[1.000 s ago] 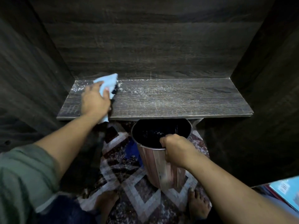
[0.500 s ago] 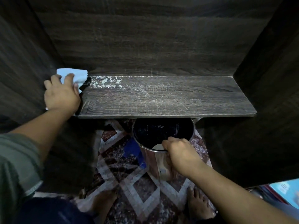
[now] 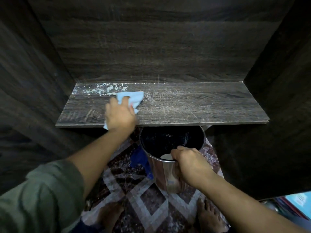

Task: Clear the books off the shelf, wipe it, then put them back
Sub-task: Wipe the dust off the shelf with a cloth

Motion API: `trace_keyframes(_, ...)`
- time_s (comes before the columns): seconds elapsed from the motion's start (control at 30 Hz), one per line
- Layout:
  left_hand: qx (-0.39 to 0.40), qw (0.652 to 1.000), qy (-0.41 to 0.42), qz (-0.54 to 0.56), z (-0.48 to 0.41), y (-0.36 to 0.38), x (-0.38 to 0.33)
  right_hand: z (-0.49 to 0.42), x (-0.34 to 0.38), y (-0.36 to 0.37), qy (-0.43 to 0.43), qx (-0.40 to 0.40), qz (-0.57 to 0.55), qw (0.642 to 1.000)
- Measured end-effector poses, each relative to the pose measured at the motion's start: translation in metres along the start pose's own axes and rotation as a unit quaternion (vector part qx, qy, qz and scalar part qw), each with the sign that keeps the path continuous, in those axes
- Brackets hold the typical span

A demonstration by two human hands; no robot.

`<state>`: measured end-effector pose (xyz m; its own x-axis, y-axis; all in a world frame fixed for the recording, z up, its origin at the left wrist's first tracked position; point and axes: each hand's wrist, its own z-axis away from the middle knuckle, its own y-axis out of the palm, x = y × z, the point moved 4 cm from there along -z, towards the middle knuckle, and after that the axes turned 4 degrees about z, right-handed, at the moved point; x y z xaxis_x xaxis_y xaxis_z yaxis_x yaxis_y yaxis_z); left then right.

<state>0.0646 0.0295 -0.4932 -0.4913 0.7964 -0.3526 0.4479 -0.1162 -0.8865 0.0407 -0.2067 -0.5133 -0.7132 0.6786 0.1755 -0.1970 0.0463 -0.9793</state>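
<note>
**Wiping the emptied shelf, bin held below**

Head view: your left hand (image 3: 120, 115) presses a pale blue cloth (image 3: 133, 98) flat on the dark wood shelf (image 3: 202, 106), fingers spread over it, with white dust (image 3: 101, 89) at the cloth's ten o'clock. Your right hand (image 3: 188, 163) curls its grip round the rim of a metal bin (image 3: 168, 175) just under the shelf's front edge, likely to catch swept dust. Books (image 3: 297, 201) lie off the shelf, at five o'clock.

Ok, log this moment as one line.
stage: wiping | left hand: presses blue cloth on shelf | right hand: grips bin rim | dust: back-left
</note>
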Motion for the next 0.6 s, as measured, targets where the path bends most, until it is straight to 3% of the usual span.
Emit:
trace_keyframes(0.17,0.002,0.998,0.032,0.051,0.0,0.009,-0.032,-0.004,-0.001,0.001,0.005,0.01,0.001,1.0)
trace_keyframes(0.4,-0.119,0.99,-0.054,-0.058,-0.064,-0.038,0.08,-0.002,-0.003,-0.001,-0.001,0.013,0.004,1.0)
trace_keyframes(0.53,-0.033,0.988,-0.056,-0.138,-0.08,-0.034,0.123,-0.001,-0.006,0.0,0.0,0.035,0.006,0.999)
trace_keyframes(0.6,0.012,0.987,-0.096,-0.126,-0.084,-0.028,0.124,-0.001,-0.006,0.001,0.005,0.047,0.011,0.999)
